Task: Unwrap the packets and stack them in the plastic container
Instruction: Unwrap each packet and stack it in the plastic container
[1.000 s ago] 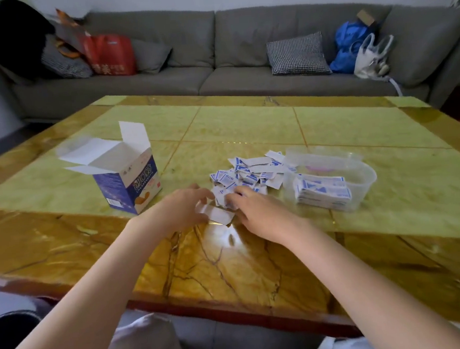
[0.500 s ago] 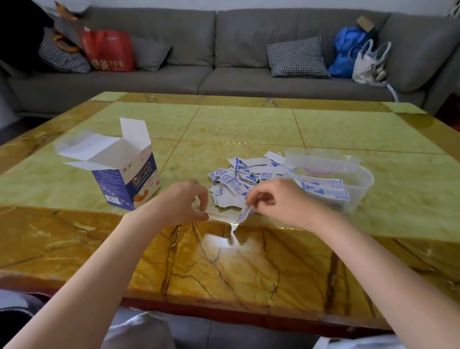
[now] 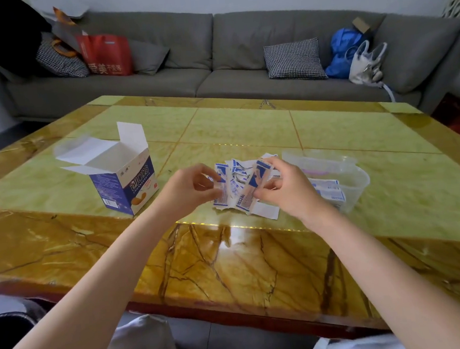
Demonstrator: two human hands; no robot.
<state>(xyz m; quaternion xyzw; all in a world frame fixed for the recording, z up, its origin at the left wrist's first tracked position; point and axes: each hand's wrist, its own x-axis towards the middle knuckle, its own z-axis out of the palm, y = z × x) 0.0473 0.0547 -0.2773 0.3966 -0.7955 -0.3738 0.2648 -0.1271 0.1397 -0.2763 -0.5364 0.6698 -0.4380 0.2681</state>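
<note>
Both hands are raised a little above the table, over a pile of torn blue-and-white wrappers [image 3: 239, 170]. My left hand [image 3: 189, 191] pinches one peeled flap of a plaster packet [image 3: 225, 194]. My right hand [image 3: 285, 186] pinches the other flap with a tan plaster strip [image 3: 252, 192] showing on it. The packet is pulled open between them. To the right stands a clear plastic container [image 3: 359, 183] holding a stack of blue-and-white strips [image 3: 329, 191].
An open blue-and-white cardboard box [image 3: 125, 182] stands to the left on the yellow-green marble table [image 3: 257, 254]. A grey sofa [image 3: 214, 57] with cushions and bags runs along the far side.
Both hands have lifted off the table with the packet and pulled its two flaps apart, exposing the tan strip.
</note>
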